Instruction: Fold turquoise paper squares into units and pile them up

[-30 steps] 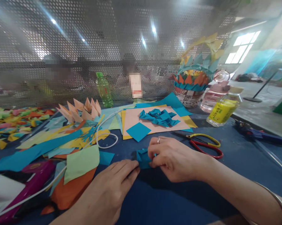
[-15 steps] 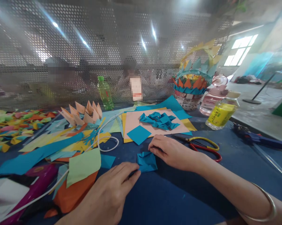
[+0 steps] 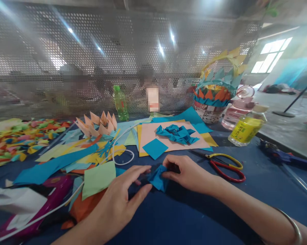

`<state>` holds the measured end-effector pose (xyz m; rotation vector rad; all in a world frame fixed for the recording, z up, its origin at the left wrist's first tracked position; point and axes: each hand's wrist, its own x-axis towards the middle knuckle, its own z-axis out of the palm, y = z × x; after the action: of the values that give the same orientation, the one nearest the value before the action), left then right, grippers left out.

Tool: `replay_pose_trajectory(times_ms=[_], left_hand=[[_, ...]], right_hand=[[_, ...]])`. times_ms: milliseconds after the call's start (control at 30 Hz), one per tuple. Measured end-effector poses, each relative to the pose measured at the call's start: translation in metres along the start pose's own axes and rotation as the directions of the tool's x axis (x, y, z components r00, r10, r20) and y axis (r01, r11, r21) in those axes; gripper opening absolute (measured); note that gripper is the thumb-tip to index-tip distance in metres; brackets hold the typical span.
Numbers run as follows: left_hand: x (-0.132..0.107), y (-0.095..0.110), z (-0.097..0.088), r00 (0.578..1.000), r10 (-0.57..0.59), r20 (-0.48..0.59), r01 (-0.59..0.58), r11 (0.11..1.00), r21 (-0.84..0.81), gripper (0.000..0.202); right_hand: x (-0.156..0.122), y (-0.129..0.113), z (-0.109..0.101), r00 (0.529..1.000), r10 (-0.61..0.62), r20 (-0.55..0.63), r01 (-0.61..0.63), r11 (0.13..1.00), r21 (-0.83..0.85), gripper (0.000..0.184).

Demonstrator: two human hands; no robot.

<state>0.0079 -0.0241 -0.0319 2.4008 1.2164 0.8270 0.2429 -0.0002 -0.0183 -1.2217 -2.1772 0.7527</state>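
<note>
Between my hands is a partly folded piece of blue paper [image 3: 158, 178], tilted up off the dark blue table. My right hand [image 3: 185, 172] pinches its right side between thumb and fingers. On the other side, my left hand [image 3: 129, 190] has its thumb and fingers apart, the tips close to the paper's left edge; whether they touch it I cannot tell. Just beyond lies a flat blue paper square [image 3: 155, 148] on a pale pink sheet [image 3: 194, 144]. A heap of folded blue paper pieces [image 3: 177, 133] rests on that same sheet.
Scissors [image 3: 227, 166] with red and yellow handles lie to the right, near a yellow-labelled bottle [image 3: 246, 129]. A decorated paper basket [image 3: 211, 102] stands behind. Paper scraps, a pale green sheet [image 3: 98, 179], a white cord [image 3: 122, 164] and a purple object [image 3: 53, 194] crowd the left.
The blue paper lay flat on the table and is now lifted and tilted in my right hand. My left hand's fingers have spread apart. The whole view has shifted slightly.
</note>
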Motion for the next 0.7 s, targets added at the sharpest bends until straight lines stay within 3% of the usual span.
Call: replay_pose_trajectory(times_ms=[100,167,267,433,567,700], left_hand=[[0.006,0.001,-0.003,0.999,-0.025,0.036,0.029,0.992,-0.124,0.022],[0.009,0.002,-0.005,0.999,0.040,-0.016,-0.042,0.991,-0.124,0.013],[0.009,0.002,-0.006,0.967,0.216,-0.131,-0.216,0.976,0.015,0.016],[0.004,0.003,-0.011,0.880,0.452,-0.146,-0.400,0.870,0.288,0.020],[0.001,0.005,-0.012,0.901,0.431,-0.038,-0.388,0.844,0.370,0.026],[0.001,0.007,-0.007,0.929,0.363,0.066,-0.367,0.891,0.268,0.023]], right_hand=[[-0.001,-0.005,0.006,0.993,-0.038,-0.110,0.050,0.993,0.107,0.013],[-0.003,-0.005,0.010,0.975,-0.132,-0.177,0.154,0.981,0.117,0.015],[-0.005,-0.002,0.013,0.932,-0.301,-0.201,0.312,0.950,0.024,0.018],[-0.005,-0.002,0.009,0.872,-0.474,-0.121,0.446,0.872,-0.200,0.028],[-0.005,-0.003,0.005,0.857,-0.513,-0.053,0.472,0.822,-0.320,0.025],[-0.007,-0.003,0.003,0.891,-0.445,0.092,0.447,0.821,-0.356,0.021]])
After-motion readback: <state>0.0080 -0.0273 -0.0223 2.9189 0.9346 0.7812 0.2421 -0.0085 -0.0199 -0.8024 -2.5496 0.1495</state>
